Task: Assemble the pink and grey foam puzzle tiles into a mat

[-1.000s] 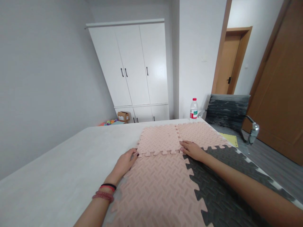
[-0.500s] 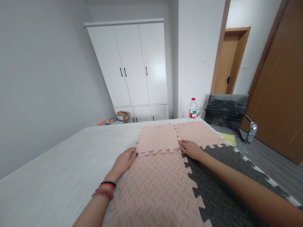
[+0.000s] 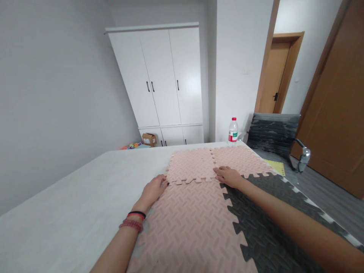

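Note:
Several interlocking foam mat tiles lie on the white table. The far pink tile meets the near pink tile along a toothed seam. At the left end of this seam, my left hand has its thumb and fingers closed round the tile's edge. My right hand lies with outstretched fingers on the seam's right end, where the right pink tile and the black tile also meet. Dark gaps show along part of the seam.
The white tabletop stretches to the left. A red-capped plastic bottle stands at the far edge. Beyond the table are a black chair, a yellow tile, a cardboard box and a white wardrobe.
The view has shifted slightly, so everything sits a little further right. Both hands remain at the seam's ends, and the seam between the two pink tiles looks narrower.

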`<state>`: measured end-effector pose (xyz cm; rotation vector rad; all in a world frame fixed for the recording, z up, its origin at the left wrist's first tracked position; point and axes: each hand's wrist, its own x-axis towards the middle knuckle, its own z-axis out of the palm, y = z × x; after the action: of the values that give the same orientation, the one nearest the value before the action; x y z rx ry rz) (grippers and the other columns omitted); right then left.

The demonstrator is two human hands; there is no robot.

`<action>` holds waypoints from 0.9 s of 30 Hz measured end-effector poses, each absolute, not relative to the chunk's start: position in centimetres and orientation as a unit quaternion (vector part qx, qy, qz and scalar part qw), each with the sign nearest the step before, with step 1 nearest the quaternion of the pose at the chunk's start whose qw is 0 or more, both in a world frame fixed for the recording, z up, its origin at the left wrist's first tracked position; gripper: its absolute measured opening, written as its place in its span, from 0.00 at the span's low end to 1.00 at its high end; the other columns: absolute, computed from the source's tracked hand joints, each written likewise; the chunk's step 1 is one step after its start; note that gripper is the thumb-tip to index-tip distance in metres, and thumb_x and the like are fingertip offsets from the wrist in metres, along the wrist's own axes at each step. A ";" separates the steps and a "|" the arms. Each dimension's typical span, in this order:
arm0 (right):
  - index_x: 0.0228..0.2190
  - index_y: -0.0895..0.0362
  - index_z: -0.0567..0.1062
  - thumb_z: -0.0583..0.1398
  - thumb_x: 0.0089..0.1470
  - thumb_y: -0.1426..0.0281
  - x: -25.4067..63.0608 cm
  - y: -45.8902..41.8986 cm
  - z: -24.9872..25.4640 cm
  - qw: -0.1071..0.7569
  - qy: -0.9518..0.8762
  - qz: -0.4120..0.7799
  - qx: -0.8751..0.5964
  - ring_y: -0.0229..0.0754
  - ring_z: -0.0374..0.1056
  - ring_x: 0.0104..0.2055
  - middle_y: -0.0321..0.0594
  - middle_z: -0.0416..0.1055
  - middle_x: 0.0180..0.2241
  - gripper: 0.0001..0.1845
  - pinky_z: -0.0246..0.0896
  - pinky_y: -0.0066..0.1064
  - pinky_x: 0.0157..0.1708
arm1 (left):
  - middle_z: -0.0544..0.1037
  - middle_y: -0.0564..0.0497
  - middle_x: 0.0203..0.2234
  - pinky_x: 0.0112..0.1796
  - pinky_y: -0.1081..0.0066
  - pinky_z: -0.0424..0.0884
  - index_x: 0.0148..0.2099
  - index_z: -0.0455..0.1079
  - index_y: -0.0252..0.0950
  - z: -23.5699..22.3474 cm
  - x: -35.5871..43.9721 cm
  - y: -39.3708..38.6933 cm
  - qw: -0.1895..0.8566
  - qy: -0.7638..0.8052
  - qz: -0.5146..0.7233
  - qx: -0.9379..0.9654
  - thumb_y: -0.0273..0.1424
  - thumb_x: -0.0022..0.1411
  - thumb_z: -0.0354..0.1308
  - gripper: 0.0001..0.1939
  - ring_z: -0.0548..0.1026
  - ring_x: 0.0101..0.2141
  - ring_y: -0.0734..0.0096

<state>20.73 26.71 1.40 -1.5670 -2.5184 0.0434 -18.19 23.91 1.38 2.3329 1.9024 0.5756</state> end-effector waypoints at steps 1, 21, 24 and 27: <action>0.53 0.48 0.65 0.52 0.59 0.59 20.5 26.9 1.6 0.083 -0.846 0.014 -0.526 0.52 0.61 0.50 0.46 0.63 0.51 0.21 0.59 0.44 0.44 | 0.75 0.48 0.39 0.40 0.70 0.64 0.42 0.67 0.40 1.4 -18.2 24.0 0.038 0.622 0.187 0.760 0.36 0.59 0.47 0.11 0.73 0.41 0.64; 0.60 0.58 0.54 0.41 0.58 0.44 13.5 28.8 1.2 0.031 -0.855 0.086 -0.511 0.57 0.40 0.63 0.51 0.46 0.62 0.40 0.38 0.59 0.56 | 0.73 0.46 0.48 0.50 0.64 0.63 0.55 0.64 0.41 3.1 -14.9 21.0 -0.003 0.504 0.132 0.853 0.29 0.64 0.43 0.19 0.70 0.48 0.63; 0.57 0.61 0.58 0.44 0.57 0.44 12.3 28.2 1.5 0.041 -0.841 0.042 -0.538 0.59 0.45 0.60 0.56 0.51 0.59 0.40 0.42 0.58 0.54 | 0.74 0.46 0.47 0.50 0.63 0.63 0.57 0.63 0.39 3.3 -13.9 20.3 -0.023 0.491 0.122 0.862 0.30 0.65 0.43 0.19 0.70 0.48 0.63; 0.53 0.61 0.63 0.46 0.56 0.44 11.4 27.8 1.8 0.028 -0.828 0.006 -0.561 0.58 0.51 0.57 0.57 0.57 0.55 0.38 0.46 0.56 0.52 | 0.74 0.44 0.45 0.50 0.62 0.62 0.56 0.63 0.37 3.2 -13.2 20.2 -0.044 0.495 0.110 0.861 0.30 0.64 0.46 0.18 0.69 0.48 0.61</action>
<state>11.44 27.76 1.83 -1.7303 -2.5539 0.0191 -13.25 20.19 3.24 2.7815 1.6004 0.3549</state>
